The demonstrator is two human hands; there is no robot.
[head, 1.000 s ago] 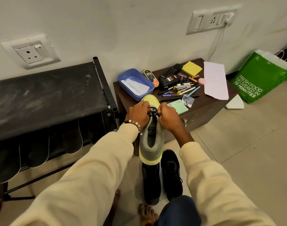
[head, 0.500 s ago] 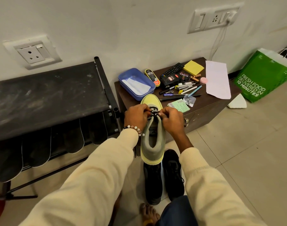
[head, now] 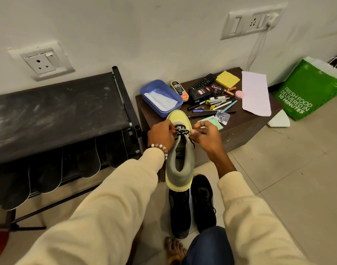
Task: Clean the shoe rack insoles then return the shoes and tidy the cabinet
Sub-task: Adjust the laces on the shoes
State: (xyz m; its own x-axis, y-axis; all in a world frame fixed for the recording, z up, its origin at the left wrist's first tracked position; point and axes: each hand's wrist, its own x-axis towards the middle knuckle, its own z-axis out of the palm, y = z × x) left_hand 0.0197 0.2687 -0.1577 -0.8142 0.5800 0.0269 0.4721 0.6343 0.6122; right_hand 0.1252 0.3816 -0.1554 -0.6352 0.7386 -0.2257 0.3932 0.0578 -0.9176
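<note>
Two hands flank my grey-and-yellow shoe (head: 180,157) at frame centre, toe toward the upper frame: left hand (head: 161,136) and right hand (head: 206,137) fingers pinch the black laces (head: 181,131), equally near.

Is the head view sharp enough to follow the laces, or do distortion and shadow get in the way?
Head view: laces sharp between both hands; wide-angle bending of the shoe rack; insoles beneath it in shadow, detail lost.

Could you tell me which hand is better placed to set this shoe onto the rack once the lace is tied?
Left, probably. The left hand is on the shoe's rack side; the right hand is on the cabinet side.
</note>
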